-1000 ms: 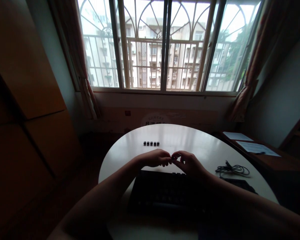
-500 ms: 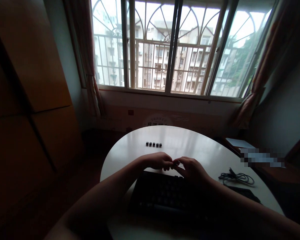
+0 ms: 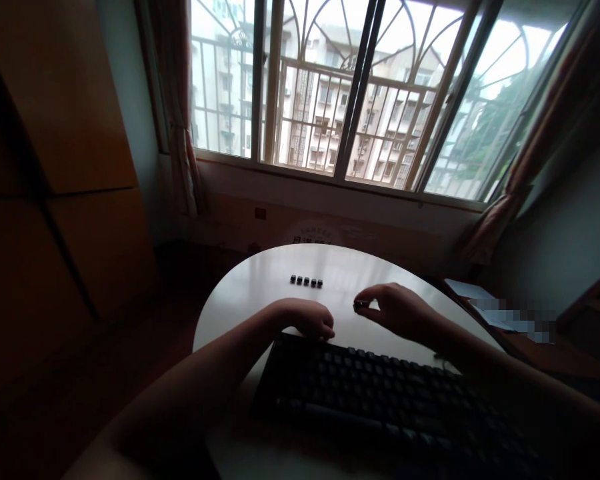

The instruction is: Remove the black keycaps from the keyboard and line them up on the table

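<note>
A black keyboard (image 3: 380, 400) lies on the round white table (image 3: 260, 280) in front of me. My left hand (image 3: 307, 318) rests curled at the keyboard's far left corner, fingers closed, nothing visible in them. Just beyond the keyboard, my right hand (image 3: 397, 310) is raised and pinches a small dark keycap (image 3: 359, 307) between thumb and fingers. A short row of several small black keycaps (image 3: 306, 281) sits further back on the table, left of my right hand.
A big barred window (image 3: 350, 100) with curtains fills the wall behind the table. Dark wooden cabinets (image 3: 55, 167) stand on the left. A low side surface with papers (image 3: 467, 290) is on the right.
My hands, pinched together over the keyboard's back edge, have come apart. The right hand has carried the keycap away and forward; the left has settled by the keyboard. The view tilted down.
</note>
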